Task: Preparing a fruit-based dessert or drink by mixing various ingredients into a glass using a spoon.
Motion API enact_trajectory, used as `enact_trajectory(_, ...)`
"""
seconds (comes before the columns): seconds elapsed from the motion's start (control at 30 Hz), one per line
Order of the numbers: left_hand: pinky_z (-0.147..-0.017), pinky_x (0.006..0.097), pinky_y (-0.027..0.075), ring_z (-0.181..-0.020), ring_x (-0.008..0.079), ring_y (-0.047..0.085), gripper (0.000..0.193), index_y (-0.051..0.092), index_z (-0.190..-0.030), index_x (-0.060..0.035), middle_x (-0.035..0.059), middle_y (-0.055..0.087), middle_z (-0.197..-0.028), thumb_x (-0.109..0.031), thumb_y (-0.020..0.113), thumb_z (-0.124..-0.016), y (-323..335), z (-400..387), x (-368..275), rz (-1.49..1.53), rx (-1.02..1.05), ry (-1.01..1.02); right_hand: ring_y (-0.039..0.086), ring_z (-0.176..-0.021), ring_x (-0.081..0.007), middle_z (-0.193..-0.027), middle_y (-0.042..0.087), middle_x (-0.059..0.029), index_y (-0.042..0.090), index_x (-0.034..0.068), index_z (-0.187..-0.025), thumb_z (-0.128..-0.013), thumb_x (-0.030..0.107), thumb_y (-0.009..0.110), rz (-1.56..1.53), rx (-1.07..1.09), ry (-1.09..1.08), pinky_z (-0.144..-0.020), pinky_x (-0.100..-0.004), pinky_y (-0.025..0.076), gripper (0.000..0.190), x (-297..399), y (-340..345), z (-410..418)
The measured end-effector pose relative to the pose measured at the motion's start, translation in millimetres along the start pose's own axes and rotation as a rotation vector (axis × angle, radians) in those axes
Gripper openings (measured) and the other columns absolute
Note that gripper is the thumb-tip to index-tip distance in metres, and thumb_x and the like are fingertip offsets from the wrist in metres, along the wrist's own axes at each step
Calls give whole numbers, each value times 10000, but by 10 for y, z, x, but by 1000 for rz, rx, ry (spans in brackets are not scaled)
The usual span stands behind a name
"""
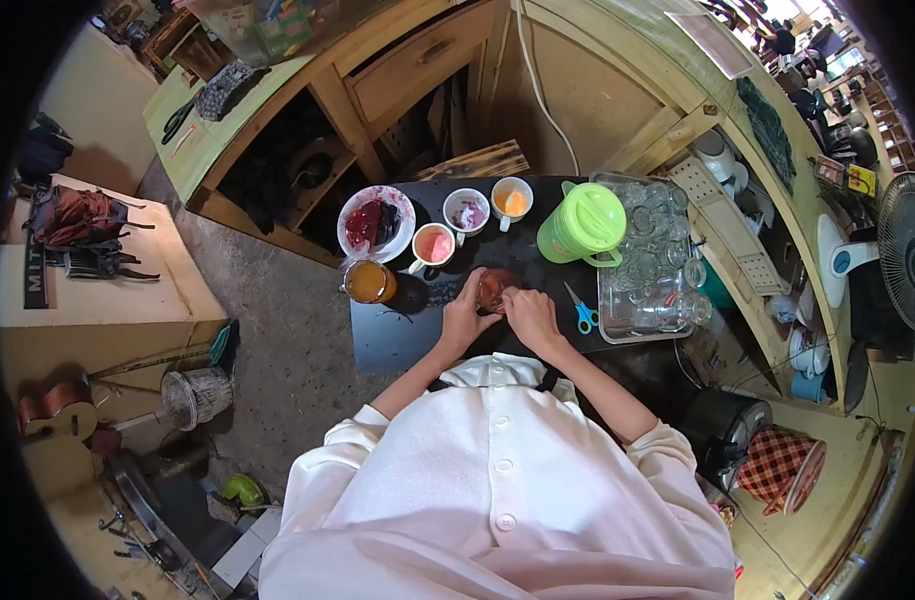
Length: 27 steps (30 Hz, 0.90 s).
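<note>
On the dark table (pixel 382 337) my left hand (pixel 465 315) is wrapped around the left side of a glass (pixel 493 289) with reddish contents. My right hand (pixel 531 319) is at the glass's right edge, fingers bent together; whether it holds something small is hidden. Beyond stand a mug with pink contents (pixel 433 244), a mug with purple residue (pixel 466 211) and a mug with orange contents (pixel 512 199). A plate (pixel 345 225) bears a dark red mass, and a glass mug of orange-brown liquid (pixel 370 281) stands before it. Blue-handled scissors (pixel 585 315) lie right of my hands.
A green lidded pitcher (pixel 581 225) stands at the table's right, beside a clear plastic tray (pixel 615 334) crowded with glass jars (pixel 645 255). Wooden cabinets (pixel 427 60) border the far side. A fan (pixel 904 247) is at the far right, and a bucket (pixel 197 397) stands on the left.
</note>
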<state>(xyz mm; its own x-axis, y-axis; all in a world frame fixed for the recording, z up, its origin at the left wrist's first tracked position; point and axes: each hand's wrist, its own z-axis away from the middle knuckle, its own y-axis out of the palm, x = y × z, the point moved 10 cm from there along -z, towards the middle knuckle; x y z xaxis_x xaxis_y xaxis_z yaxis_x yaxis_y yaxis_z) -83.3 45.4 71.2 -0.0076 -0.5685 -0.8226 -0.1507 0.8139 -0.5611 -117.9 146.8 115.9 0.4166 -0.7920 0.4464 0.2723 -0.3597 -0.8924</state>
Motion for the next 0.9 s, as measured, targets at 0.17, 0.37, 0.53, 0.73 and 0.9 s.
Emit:
enact_trajectory(0.17, -764, 395, 527, -980, 330, 602, 848, 367, -1314, -114, 117, 542, -1234, -188, 804, -590, 20, -2, -21, 10, 6, 10, 636, -624, -358, -681, 627, -206, 617, 7, -754, -833, 133, 524, 34, 5, 39, -556, -447, 516, 175, -84, 27, -53)
enact_trajectory(0.37, -760, 394, 527, -971, 330, 605, 847, 374, -1307, -118, 113, 546, -1229, -182, 806, -581, 8, -7, -44, 11, -12, 15, 634, -636, -365, -687, 626, -208, 622, 17, -751, -851, 146, 510, 37, 16, 53, -569, -452, 515, 198, -122, 71, -34)
enact_trajectory(0.53, -757, 393, 528, -954, 330, 611, 849, 373, -1307, -122, 105, 554, -1219, -182, 806, -579, -4, -7, -45, 11, -25, 21, 626, -649, -371, -699, 627, -203, 640, 33, -805, -849, 161, 529, -2, 55, 61, -584, -463, 506, 175, -168, 136, -31)
enact_trajectory(0.73, -781, 396, 524, -995, 336, 595, 850, 361, -1323, -107, 120, 537, -1238, -181, 802, -600, 7, 11, -23, 29, 2, 37, 628, -621, -365, -670, 621, -207, 634, 6, -764, -844, 150, 530, 45, 48, -1, -562, -445, 510, 195, -86, 137, -33)
enact_trajectory(0.9, -852, 386, 502, -1078, 341, 555, 833, 341, -1343, -79, 152, 518, -1253, -133, 778, -637, 37, 74, -21, 162, 21, 120, 642, -610, -336, -658, 621, -209, 608, -5, -741, -767, 91, 554, 152, 75, -68, -532, -417, 515, 113, 59, 149, 9)
